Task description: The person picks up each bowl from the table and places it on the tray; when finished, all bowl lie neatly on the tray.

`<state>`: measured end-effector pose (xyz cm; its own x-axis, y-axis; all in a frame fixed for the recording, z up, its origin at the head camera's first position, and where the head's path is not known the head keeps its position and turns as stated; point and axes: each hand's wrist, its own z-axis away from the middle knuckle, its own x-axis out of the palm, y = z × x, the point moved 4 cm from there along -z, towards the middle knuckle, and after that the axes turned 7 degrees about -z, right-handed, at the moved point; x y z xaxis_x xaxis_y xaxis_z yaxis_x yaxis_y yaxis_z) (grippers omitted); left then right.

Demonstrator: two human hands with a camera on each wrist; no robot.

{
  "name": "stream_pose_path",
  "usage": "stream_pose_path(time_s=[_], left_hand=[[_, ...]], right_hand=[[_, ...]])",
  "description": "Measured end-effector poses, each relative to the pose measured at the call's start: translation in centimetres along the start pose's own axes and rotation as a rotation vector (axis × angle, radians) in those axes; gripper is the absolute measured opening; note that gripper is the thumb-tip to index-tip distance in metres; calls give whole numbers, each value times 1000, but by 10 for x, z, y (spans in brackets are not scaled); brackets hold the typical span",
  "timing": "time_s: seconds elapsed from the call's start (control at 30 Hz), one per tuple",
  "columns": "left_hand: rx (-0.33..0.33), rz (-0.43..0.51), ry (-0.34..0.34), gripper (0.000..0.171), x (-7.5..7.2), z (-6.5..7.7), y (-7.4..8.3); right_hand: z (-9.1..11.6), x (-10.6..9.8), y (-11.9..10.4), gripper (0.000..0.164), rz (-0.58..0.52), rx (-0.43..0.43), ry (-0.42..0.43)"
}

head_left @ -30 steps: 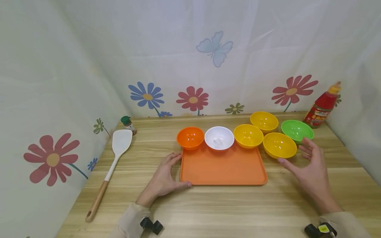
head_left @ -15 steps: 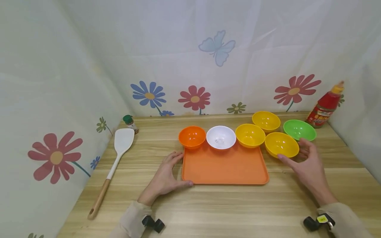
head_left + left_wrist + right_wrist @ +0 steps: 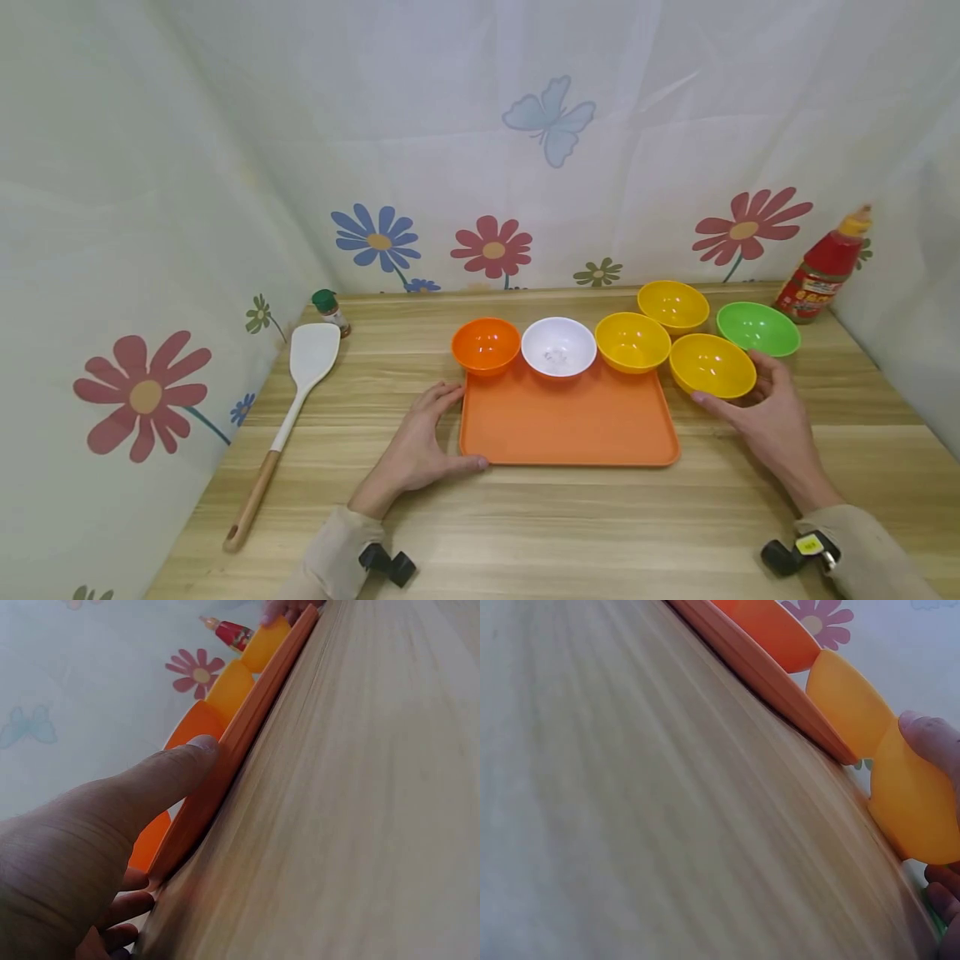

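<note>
An orange tray (image 3: 570,425) lies on the table with my left hand (image 3: 412,454) at its near left corner, fingers against the left edge. In the left wrist view the thumb (image 3: 176,766) lies on the tray's front side. To the right of the tray, my right hand (image 3: 772,425) grips a yellow bowl (image 3: 712,367). Its thumb (image 3: 930,739) is on the rim in the right wrist view, fingers around the far right side. An orange bowl (image 3: 486,346), a white bowl (image 3: 558,347) and another yellow bowl (image 3: 633,342) line the tray's back edge.
Behind the gripped bowl are a third yellow bowl (image 3: 672,307) and a green bowl (image 3: 759,328). A red sauce bottle (image 3: 821,275) stands at the back right. On the left lie a white spatula (image 3: 288,417) with a wooden handle and a small green-capped spice jar (image 3: 331,311).
My right hand has moved in to the yellow bowl, its thumb and fingers closing on the rim and side. My left hand stays at the tray. The head view has shifted slightly.
</note>
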<state>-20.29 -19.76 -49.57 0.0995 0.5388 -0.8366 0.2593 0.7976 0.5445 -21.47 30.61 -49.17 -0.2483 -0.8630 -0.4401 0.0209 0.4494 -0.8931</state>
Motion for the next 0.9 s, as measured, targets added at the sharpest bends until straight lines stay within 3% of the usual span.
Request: stream_pose_path(time_s=[0.53, 0.7, 0.9], left_hand=[[13, -12, -2, 122, -1, 0, -1], [21, -15, 4, 122, -1, -1, 0], [15, -13, 1, 123, -1, 0, 0]], right_hand=[[3, -6, -7, 110, -1, 28, 62], [6, -8, -15, 108, -47, 29, 71], [7, -5, -35, 104, -112, -38, 73]])
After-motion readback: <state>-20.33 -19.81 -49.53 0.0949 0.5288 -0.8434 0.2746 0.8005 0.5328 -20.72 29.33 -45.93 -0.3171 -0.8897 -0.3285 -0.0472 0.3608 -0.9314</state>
